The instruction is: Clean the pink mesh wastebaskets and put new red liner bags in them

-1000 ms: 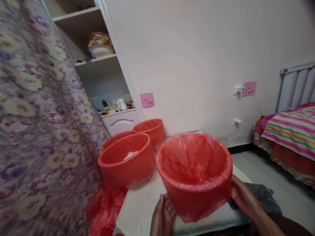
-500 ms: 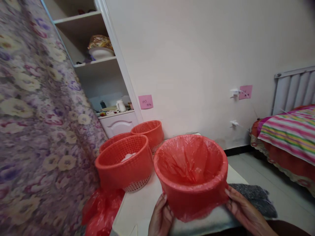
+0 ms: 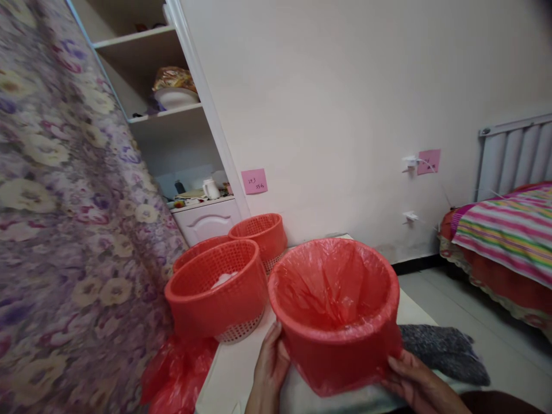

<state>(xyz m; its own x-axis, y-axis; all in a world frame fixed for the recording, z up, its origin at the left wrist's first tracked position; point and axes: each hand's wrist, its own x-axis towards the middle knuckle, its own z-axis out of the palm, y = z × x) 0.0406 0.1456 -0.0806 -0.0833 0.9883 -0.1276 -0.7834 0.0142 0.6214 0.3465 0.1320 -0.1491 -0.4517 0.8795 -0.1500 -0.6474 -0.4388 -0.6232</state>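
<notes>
A red basket lined with a thin red plastic bag (image 3: pixel 332 351) stands in front of me, the bag folded down over the rim and outside wall. My left hand (image 3: pixel 272 357) is closed on the bag at the basket's lower left side, thumb up. At the lower right, my right hand (image 3: pixel 409 376) pinches the bag against the wall, its other fingers partly hidden underneath. Inside, the bag lies creased, and nothing else shows in it. To the left is another red basket (image 3: pixel 215 299) with a white item inside and red plastic around its outer wall.
Two more red baskets (image 3: pixel 259 227) stand behind. Loose red plastic bags (image 3: pixel 181 374) hang at the white table's (image 3: pixel 235 376) left edge. A dark grey cloth (image 3: pixel 446 351) lies right. A floral curtain (image 3: pixel 77 230), shelves (image 3: pixel 172 115) and a bed (image 3: pixel 504 236) surround the table.
My left hand has moved slightly up and left along the basket's side. My right hand has slid down and a little left. The lined basket stays nearly in place.
</notes>
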